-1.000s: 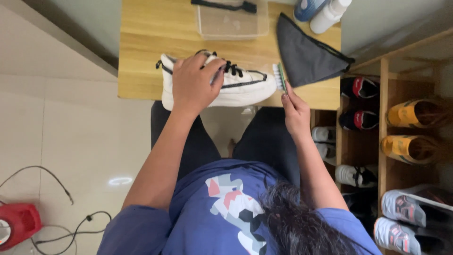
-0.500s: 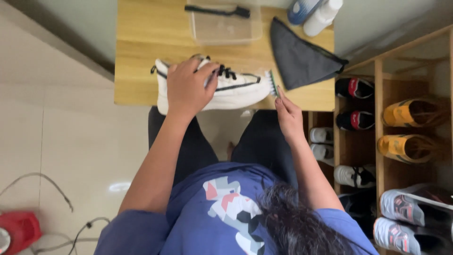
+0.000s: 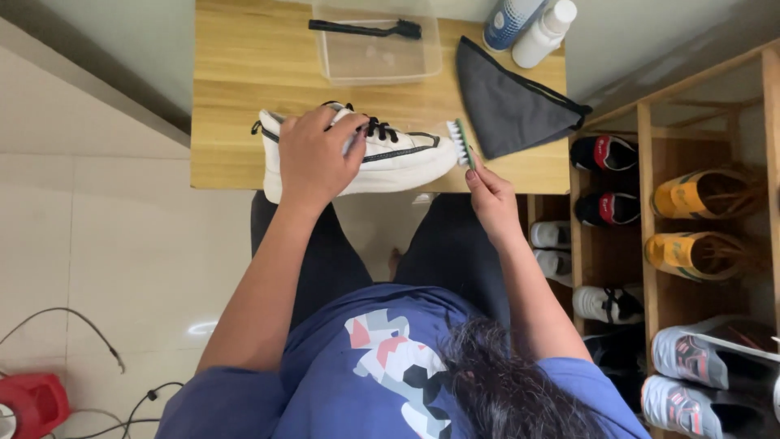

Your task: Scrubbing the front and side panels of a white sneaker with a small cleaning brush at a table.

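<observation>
The white sneaker (image 3: 382, 154) with black laces lies on its side along the near edge of the wooden tabletop (image 3: 236, 89), toe toward the right edge. The left hand (image 3: 313, 158) clamps over the laced upper near the heel, its grip clenched on the shoe. The right hand (image 3: 491, 195) pinches a small green-backed brush (image 3: 461, 144), its grip closed on the handle, with the white bristles touching the toe.

The tabletop is light wood, standing over pale floor tiles (image 3: 97, 244). At its far edge sits a clear plastic box (image 3: 378, 53) with a black brush (image 3: 366, 29) lying across it. A grey cloth pouch (image 3: 508, 106) lies toward the far right corner, just beside two bottles (image 3: 528, 24). To the right of the tabletop stands a wooden shoe rack (image 3: 650, 244) filled with pairs of shoes. A red appliance (image 3: 28, 402) with cables lies on the floor at the lower left.

Compared with a second ago, the brush has closed in from just beside the toe to press against it; the left hand has kept its hold.

The shoe's sole slightly overhangs the near edge. The near left corner of the tabletop is bare wood, and the brush hand works near the pouch.
</observation>
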